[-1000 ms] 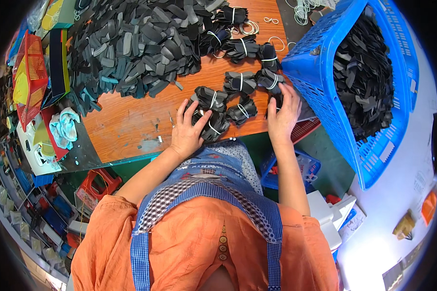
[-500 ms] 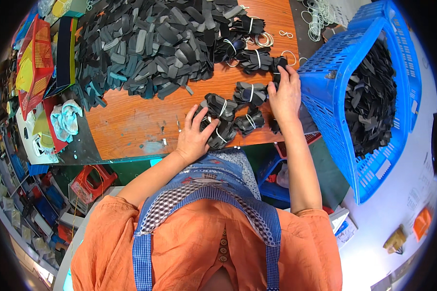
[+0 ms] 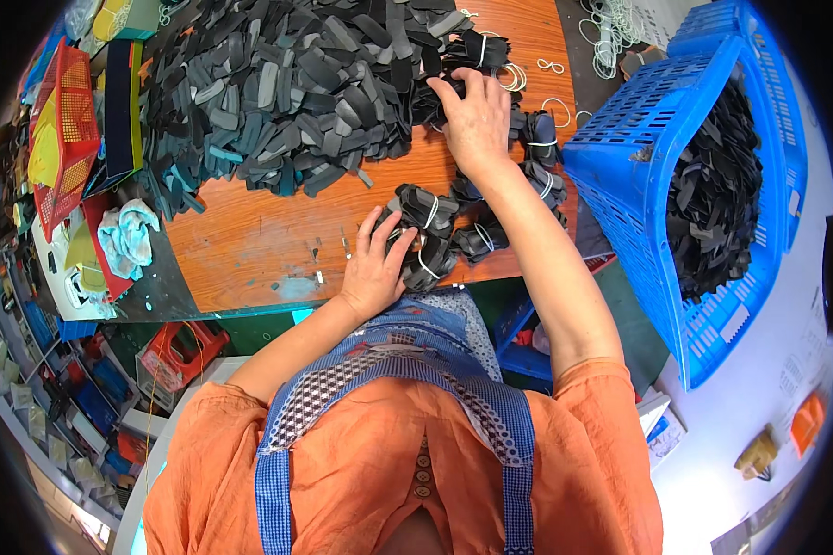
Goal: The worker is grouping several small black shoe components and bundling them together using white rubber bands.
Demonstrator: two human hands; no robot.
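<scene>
We see left hand (image 3: 377, 268) at frame centre, fingers spread and pressed on banded bundle (image 3: 423, 231) of dark strips near front edge of wooden table (image 3: 250, 240); not clenched. Right hand (image 3: 477, 116) reaches to upper centre, fingers curled into edge of loose strip pile (image 3: 287, 83); whether it grips strip we cannot tell. More banded bundles (image 3: 537, 157) lie just right of that wrist. Blue basket (image 3: 639, 185) at right holds dark strips. Rubber bands (image 3: 611, 37) lie at top.
</scene>
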